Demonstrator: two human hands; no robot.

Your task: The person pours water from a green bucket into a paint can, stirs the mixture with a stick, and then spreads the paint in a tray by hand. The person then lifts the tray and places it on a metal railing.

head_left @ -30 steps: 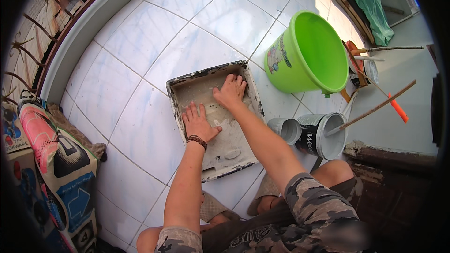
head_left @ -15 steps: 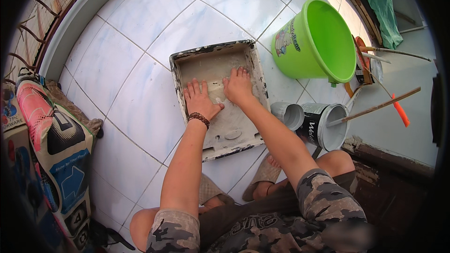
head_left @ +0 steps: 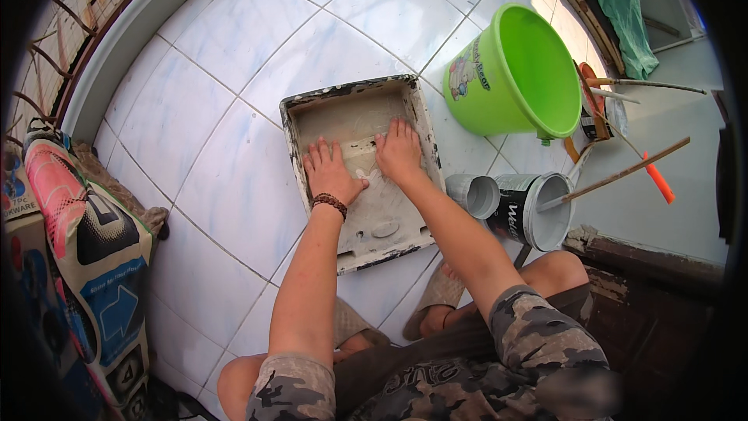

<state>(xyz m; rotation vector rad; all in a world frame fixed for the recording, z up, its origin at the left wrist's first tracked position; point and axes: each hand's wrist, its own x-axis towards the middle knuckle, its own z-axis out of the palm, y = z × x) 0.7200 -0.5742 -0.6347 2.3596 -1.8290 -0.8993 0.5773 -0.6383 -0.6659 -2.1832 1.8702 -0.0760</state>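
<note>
A shallow rectangular paint tray (head_left: 382,253), beige with a black-chipped rim, lies on the tiled floor in front of me. My left hand (head_left: 330,171) rests palm down on the tray's inside near its left wall, fingers spread and pointing away from me. My right hand (head_left: 400,152) lies flat inside too, nearer the right wall, its fingers stretched out. Neither hand grips anything. Between them a whitish patch shows on the tray's worn bottom. What lies directly under the palms is hidden.
Right of the tray stand a green bucket (head_left: 475,82), a grey cup (head_left: 475,196) and a paint can (head_left: 510,206) with a stick (head_left: 631,170) in it. A printed bag (head_left: 109,265) leans at the left. Green cloth (head_left: 615,0) hangs at the far right.
The right hand has shifted slightly nearer to me along the tray, and the left hand has barely moved. The whole view has shifted a little.
</note>
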